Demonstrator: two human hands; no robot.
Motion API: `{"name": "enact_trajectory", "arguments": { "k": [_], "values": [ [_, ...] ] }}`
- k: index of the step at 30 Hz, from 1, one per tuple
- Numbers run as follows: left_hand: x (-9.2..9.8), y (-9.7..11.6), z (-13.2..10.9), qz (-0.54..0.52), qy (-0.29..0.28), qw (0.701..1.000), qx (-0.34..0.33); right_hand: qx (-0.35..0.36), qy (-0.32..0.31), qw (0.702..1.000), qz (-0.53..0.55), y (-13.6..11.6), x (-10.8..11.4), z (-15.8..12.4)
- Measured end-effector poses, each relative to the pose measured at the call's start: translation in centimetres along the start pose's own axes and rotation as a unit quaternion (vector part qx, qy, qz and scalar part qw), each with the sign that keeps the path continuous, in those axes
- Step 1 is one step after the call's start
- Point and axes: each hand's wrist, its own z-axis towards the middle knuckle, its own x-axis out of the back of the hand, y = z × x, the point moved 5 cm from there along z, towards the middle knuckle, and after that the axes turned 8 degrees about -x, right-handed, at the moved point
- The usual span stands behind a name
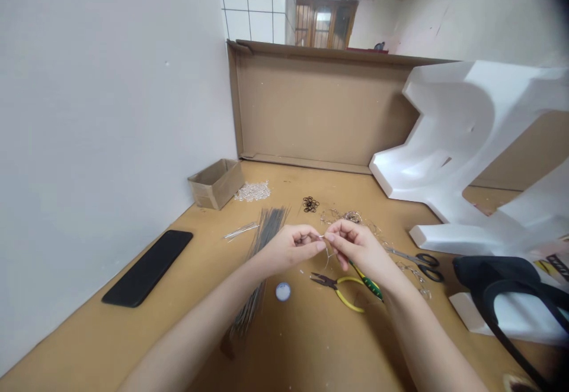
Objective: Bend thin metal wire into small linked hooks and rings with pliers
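Observation:
Above the middle of the table, my left hand (302,244) and my right hand (360,248) almost meet, fingertips pinched on a thin wire (323,236). A small forked piece of wire (329,257) hangs just below, between them. My fingers cover most of what they hold. Under my right hand lie pliers with yellow handles (351,303) and a tool with a green and yellow handle (372,288), its far end hidden. A bundle of grey wires (253,309) runs beneath my left forearm. A small round white and blue disc (283,291) lies nearer me.
Clear beads (253,191) are heaped by a small cardboard box (216,184). Black rings (310,204), tangled wire (352,217) and scissors (415,258) lie beyond and right of my hands. A black slab (149,267) rests left; white foam (453,143) stands right.

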Motion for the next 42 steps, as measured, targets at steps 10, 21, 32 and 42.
{"name": "enact_trajectory", "arguments": {
  "k": [10, 21, 32, 42],
  "values": [
    [-0.4, -0.9, 0.4, -0.076, 0.041, 0.996, 0.034, 0.012, 0.027, 1.0, -0.007, 0.2, -0.2, 0.2],
    [-1.3, -1.4, 0.7, -0.259, 0.066, 0.963, 0.033, -0.002, 0.048, 0.998, 0.027, -0.1, 0.0, 0.4],
    [-2.1, -1.7, 0.5, -0.399, 0.01, 0.913, 0.08, -0.013, 0.055, 0.997, 0.047, -0.3, 0.5, 0.3],
    [-2.3, -1.7, 0.2, -0.387, -0.047, 0.919, 0.063, -0.011, 0.049, 0.999, 0.019, -0.7, 1.3, 0.1]
  ]
}}
